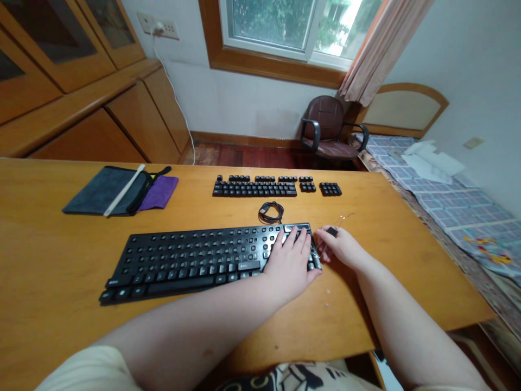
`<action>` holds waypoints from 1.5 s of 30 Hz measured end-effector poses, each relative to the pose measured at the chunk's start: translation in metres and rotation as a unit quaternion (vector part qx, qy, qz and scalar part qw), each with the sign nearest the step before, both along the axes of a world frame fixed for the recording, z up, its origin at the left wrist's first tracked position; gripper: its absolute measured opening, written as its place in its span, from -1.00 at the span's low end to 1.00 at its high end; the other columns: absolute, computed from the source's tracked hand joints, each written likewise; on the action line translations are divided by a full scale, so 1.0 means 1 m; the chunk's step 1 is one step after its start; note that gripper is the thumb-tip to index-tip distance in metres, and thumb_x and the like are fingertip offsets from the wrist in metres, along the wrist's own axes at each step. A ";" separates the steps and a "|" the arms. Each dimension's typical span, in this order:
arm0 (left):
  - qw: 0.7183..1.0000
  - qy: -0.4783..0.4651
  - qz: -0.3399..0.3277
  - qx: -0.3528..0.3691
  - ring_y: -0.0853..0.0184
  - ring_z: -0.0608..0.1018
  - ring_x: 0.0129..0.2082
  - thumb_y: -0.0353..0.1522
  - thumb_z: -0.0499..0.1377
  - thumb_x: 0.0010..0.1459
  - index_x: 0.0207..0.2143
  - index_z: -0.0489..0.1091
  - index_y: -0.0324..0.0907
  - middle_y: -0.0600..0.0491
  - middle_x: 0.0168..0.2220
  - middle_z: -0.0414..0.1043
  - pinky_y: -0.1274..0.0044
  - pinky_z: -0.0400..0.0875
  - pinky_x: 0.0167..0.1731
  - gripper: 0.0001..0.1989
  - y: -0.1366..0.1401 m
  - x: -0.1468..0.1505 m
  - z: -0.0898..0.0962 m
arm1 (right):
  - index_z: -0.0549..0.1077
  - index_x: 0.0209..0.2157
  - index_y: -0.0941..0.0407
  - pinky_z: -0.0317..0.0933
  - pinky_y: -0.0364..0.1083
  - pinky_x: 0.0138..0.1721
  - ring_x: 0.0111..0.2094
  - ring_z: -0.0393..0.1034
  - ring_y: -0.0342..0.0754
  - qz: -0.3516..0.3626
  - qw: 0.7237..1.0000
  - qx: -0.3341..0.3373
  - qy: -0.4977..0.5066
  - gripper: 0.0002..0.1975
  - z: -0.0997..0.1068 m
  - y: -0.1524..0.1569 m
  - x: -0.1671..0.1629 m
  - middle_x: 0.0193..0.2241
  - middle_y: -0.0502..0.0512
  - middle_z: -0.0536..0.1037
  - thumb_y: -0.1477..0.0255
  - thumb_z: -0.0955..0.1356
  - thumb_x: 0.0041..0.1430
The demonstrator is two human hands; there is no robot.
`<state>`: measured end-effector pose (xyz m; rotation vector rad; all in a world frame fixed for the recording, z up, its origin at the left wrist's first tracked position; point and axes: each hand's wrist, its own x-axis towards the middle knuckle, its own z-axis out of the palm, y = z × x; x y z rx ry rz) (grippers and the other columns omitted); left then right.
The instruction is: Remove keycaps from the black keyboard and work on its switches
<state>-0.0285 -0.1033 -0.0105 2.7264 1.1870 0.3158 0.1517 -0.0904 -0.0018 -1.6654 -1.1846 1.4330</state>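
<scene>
A black keyboard (191, 255) lies on the desk, most of its upper rows stripped of keycaps while the bottom rows still carry theirs. My left hand (290, 263) rests flat on its right end, fingers spread, covering part of the number pad. At the keyboard's right edge, my right hand (340, 244) is closed round a wire keycap puller (332, 232) with a black grip. Thin wires stick out of it on both sides, the lower ones close to the keys. Behind the keyboard, removed keycaps (255, 189) stand sorted in rows and blocks.
A coiled black cable (271, 212) sits behind the keyboard. At the left lie a grey pouch (97, 190), a white brush-like stick (124, 190) and a purple cloth (161, 193). Beyond the wooden desk (49, 244) are an office chair (328, 125) and a bed (448, 201).
</scene>
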 end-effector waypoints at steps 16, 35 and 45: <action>1.000 0.004 0.001 0.008 0.10 -0.02 0.27 0.04 -0.13 0.15 0.21 0.08 -0.25 -0.07 0.27 0.00 0.19 -0.15 0.21 -0.27 0.000 0.000 0.001 | 0.26 -0.59 0.10 0.07 -0.20 -0.76 -0.80 0.19 -0.16 -0.039 0.996 0.056 -0.063 -0.64 0.004 -0.012 -0.019 -0.81 -0.12 0.27 0.11 0.26 0.08; 1.000 -0.019 -0.006 -0.022 0.08 0.04 0.26 -0.02 -0.14 0.18 0.20 0.09 -0.27 -0.10 0.25 0.05 0.17 -0.11 0.19 -0.32 0.001 0.000 0.004 | 0.24 -0.61 0.12 0.01 -0.18 -0.55 -0.61 0.13 -0.18 0.042 0.953 0.218 -0.208 -0.63 -0.002 -0.018 -0.031 -0.68 -0.06 0.24 0.26 0.18 0.23; 0.999 -0.035 -0.021 -0.027 0.03 0.05 0.25 -0.03 -0.05 0.15 0.20 0.09 -0.12 -0.05 0.24 0.07 0.11 -0.11 0.17 -0.37 0.002 -0.001 0.006 | 0.16 -0.68 0.11 -0.01 -0.18 -0.59 -0.65 0.06 -0.20 -0.044 0.949 0.277 -0.143 -0.57 -0.019 -0.023 -0.029 -0.72 -0.08 0.16 0.25 0.20 0.23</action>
